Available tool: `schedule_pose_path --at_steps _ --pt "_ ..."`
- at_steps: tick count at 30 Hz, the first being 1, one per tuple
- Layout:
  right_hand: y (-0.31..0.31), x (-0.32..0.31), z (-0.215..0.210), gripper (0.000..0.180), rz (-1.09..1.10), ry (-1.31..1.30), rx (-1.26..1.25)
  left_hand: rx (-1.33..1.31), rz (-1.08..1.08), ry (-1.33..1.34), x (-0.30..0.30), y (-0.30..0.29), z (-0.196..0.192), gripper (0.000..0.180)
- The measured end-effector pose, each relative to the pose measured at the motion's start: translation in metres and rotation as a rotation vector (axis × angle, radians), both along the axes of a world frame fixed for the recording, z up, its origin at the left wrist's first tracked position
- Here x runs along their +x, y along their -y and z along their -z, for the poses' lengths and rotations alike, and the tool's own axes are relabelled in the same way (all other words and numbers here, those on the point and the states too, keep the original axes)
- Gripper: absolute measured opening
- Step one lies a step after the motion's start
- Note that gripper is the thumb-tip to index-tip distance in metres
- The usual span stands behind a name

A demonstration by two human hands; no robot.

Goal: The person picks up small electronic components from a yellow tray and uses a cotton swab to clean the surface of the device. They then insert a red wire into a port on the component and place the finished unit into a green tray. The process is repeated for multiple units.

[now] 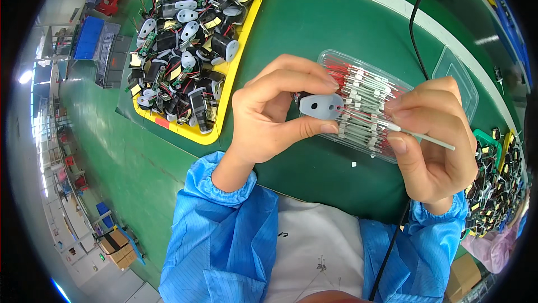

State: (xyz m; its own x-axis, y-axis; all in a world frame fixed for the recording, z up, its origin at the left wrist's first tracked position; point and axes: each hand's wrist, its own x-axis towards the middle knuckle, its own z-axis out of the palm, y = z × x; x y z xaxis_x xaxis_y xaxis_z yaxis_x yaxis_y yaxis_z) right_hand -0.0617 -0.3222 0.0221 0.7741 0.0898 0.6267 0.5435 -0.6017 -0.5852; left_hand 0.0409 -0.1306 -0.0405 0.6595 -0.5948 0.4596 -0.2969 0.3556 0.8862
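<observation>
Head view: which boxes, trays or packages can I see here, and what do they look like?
Yellow tray: upper left on the green table, rectangular, heaped with black and white parts.
Clear plastic tray: behind the hands, holding red-and-white wired pieces.
Clear lid: right of it.
Cardboard boxes: lower left floor, brown.

The scene was viewed from a single head-worn fisheye camera — aimed steeply down at the green table (314, 34), close above the left hand (274, 110) and right hand (434, 140). Straight edges were bent toward the rim — blue sleeves (218, 236) were seen entering from below.
</observation>
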Motion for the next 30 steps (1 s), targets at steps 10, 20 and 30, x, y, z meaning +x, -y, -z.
schedule_pose_path --at_steps 10,20,30 --pt "0.0008 0.0003 -0.0015 0.018 -0.011 0.002 -0.004 -0.004 -0.001 -0.022 -0.0005 0.0010 0.0004 0.048" --pt "-0.0034 0.0009 0.0021 0.020 -0.020 0.019 -0.001 0.019 0.006 -0.024 -0.0009 0.0011 -0.0006 0.047" --pt "-0.0038 0.0015 0.0038 0.022 -0.003 0.060 -0.033 0.037 -0.004 -0.038 -0.0028 0.0008 -0.0017 0.046"
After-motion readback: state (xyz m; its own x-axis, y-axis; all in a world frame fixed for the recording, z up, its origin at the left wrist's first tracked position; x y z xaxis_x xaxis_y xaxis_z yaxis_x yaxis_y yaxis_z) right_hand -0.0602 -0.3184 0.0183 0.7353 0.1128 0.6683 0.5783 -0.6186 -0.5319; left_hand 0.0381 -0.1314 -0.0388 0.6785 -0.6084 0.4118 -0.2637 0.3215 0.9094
